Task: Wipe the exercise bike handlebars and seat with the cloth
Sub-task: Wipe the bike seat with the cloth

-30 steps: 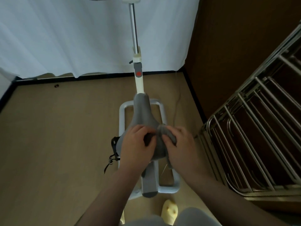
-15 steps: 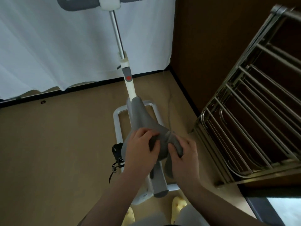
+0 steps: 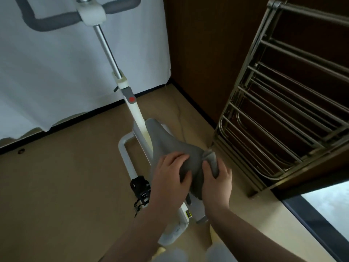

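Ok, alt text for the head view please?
Both hands work at the grey bike seat: the left hand grips its rear, the right hand holds a grey cloth against it. The handlebars stand beyond.

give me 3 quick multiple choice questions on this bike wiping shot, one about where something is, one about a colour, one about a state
1. Where is the cloth?
A. draped over the handlebars
B. on the rear right side of the seat, under the right hand
C. lying on the floor

2. What colour is the round dot on the bike's post?
A. red
B. green
C. blue

3. What is the left hand doing?
A. hanging free at the person's side
B. gripping the handlebars
C. gripping the back of the seat

Key:
1 B, the grey cloth is bunched at the seat's right rear edge, held by the right hand.
2 A, the dot on the grey collar of the white post reads red.
3 C, its fingers curl over the seat's wide rear end, while the handlebars stand untouched up front.
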### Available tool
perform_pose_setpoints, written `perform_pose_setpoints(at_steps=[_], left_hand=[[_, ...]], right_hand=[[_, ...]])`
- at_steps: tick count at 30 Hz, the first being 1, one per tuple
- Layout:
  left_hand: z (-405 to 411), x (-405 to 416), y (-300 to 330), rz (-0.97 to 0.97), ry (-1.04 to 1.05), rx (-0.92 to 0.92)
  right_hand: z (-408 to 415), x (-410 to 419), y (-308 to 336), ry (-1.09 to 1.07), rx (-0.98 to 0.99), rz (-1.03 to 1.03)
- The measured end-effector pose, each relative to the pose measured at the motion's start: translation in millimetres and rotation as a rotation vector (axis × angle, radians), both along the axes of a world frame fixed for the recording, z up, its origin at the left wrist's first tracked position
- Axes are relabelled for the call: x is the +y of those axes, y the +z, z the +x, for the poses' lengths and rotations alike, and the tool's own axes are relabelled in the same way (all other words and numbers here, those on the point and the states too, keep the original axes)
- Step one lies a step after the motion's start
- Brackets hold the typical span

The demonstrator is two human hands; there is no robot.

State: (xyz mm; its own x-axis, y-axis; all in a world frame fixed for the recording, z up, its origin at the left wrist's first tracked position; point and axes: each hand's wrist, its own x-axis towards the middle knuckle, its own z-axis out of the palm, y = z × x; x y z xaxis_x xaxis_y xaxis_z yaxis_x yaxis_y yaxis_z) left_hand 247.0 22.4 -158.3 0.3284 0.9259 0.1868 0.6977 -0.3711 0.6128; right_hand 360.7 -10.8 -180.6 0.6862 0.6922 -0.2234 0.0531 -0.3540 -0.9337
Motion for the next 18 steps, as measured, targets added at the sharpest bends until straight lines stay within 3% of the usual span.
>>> perform_pose_setpoints(at_steps=[3,6,10,15,18], left_hand=[[-7,-1,-2,0.008,-0.059,0.000],[-10,-2,-2,0.020,-0.112,0.001],[-19,3,-2,0.003,-0.169,0.002],[-27,7,-1,0.014,-0.194,-0.006],[-32,5,-1,0.025,-0.156,-0.045]], right_hand=[[-15,-8,7,-0.056,-0.065,0.061],[-6,6,5,-0.119,0.028,0.007],[-36,-19,9,0.002,-0.252,0.131],[-13,2,13,-0.010,-0.318,-0.008],[-25,-12,13,0.119,-0.527,0.058]])
